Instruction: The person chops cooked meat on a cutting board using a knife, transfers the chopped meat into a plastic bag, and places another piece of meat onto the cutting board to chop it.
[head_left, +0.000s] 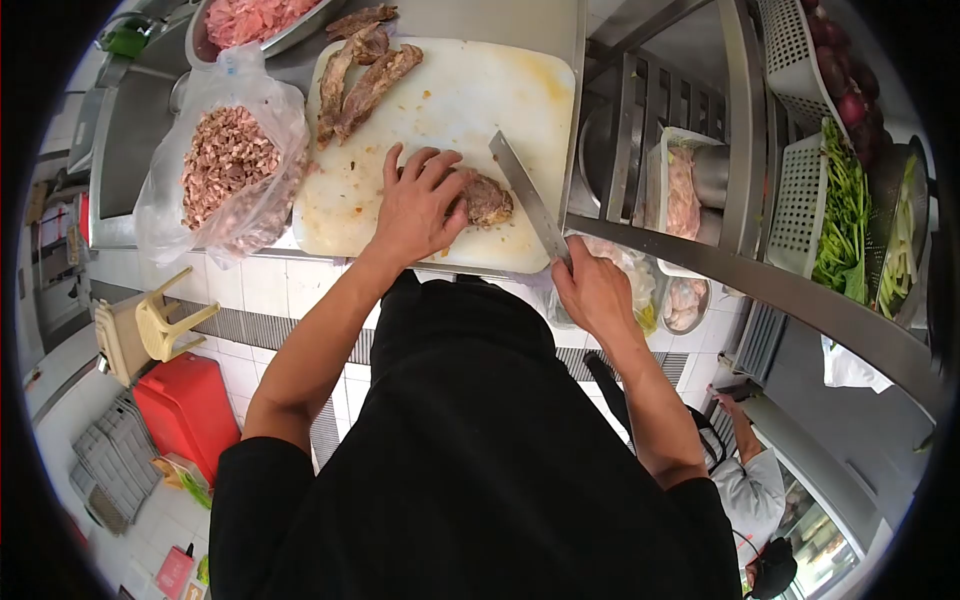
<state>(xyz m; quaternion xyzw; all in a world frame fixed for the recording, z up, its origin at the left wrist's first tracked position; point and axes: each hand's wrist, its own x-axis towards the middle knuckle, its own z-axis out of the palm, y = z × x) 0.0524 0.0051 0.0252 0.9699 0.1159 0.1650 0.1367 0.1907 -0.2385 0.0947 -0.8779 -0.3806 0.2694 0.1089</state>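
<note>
My left hand (425,205) lies over a browned piece of meat (488,203) on the white cutting board (450,95), fingers spread along it and hiding its left part. In my right hand (595,285) is the handle of a knife (530,195), its broad blade angled up and left across the board, to the right of the meat and apart from it. Several long strips of browned meat (375,88) rest at the board's upper left. Beside the board on the left sits a clear plastic bag (165,200) holding diced pinkish meat (228,160).
A metal bowl (200,40) of sliced pink meat stands at the upper left. To the right runs a metal rack (735,262) with crates and green vegetables (845,220). A red bin (188,410) and a cream stool (165,315) are low left. Another person (750,490) is at lower right.
</note>
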